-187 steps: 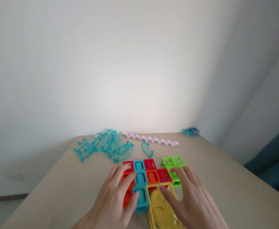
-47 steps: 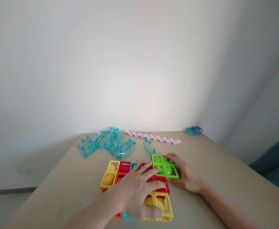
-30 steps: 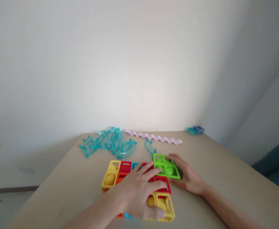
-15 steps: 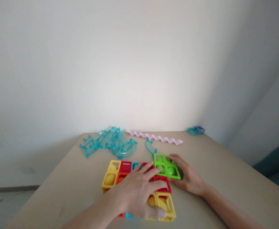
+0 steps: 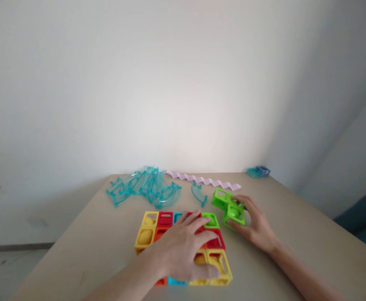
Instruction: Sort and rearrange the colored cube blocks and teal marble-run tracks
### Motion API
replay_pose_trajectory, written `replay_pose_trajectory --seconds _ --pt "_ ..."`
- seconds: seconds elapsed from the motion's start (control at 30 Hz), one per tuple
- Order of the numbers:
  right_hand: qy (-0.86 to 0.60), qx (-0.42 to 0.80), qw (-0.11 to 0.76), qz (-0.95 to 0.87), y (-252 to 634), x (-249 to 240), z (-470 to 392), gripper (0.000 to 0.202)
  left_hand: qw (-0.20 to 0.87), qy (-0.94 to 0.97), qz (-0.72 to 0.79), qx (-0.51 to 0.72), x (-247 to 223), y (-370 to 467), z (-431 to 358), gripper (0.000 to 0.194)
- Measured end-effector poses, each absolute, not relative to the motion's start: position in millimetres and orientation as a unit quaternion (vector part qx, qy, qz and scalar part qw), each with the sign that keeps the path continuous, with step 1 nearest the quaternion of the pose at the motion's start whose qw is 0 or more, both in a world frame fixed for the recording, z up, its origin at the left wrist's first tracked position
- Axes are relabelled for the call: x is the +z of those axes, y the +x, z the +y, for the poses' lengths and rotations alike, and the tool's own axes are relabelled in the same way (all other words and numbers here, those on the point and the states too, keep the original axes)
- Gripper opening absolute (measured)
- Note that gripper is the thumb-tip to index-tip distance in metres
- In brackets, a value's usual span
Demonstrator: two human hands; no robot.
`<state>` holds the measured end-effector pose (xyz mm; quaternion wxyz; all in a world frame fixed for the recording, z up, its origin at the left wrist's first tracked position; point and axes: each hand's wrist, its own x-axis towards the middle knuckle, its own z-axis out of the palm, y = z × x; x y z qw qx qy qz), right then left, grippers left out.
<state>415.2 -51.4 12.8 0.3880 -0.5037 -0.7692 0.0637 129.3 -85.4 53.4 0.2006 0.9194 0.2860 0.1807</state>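
A flat block of joined, open-faced cubes in yellow, red, orange, blue and green lies on the table near its front. My left hand rests on it with spread fingers, hiding its middle. Just right of the block, my right hand grips a separate green piece made of several cubes, thumb below and fingers at its far side. This piece is apart from the block, and one green cube shows at the block's back right corner.
Clear teal curved pieces are heaped at the table's back left. One more teal curved piece lies behind the block. Along the wall runs a lilac zigzag strip. A small blue box stands at the back right.
My right hand has moved to the right with the green piece, away from the block, uncovering the green corner cube. My left hand has stayed on the block.
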Motion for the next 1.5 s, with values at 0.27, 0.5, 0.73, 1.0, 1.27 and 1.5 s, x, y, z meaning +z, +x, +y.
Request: replay_pose_trajectory --seconds 0.27,0.5,0.73,1.0,1.27,1.5 --pt "-0.411 0.176 0.377 -0.812 315 83 -92 0.068 0.408 0.740 0.295 0.446 76 70 -67 0.074" --pt "-0.362 0.285 0.324 -0.826 210 94 -123 0.080 0.385 0.726 0.351 0.449 56 -9 -74 0.057" --pt "-0.349 0.279 0.195 -0.873 193 79 -112 0.128 0.289 0.721 0.365 0.513 40 -66 -64 0.039" --pt "-0.371 0.242 0.170 -0.881 204 79 -95 0.110 0.209 0.799 0.367 0.429 49 -74 -64 0.020" --pt "-0.308 0.143 0.213 -0.916 193 80 -108 0.038 0.221 0.779 0.324 0.490 55 -60 -71 0.025" --pt "-0.265 0.111 0.221 -0.932 190 77 -115 0.008 0.259 0.755 0.309 0.517 45 -55 -70 0.025"
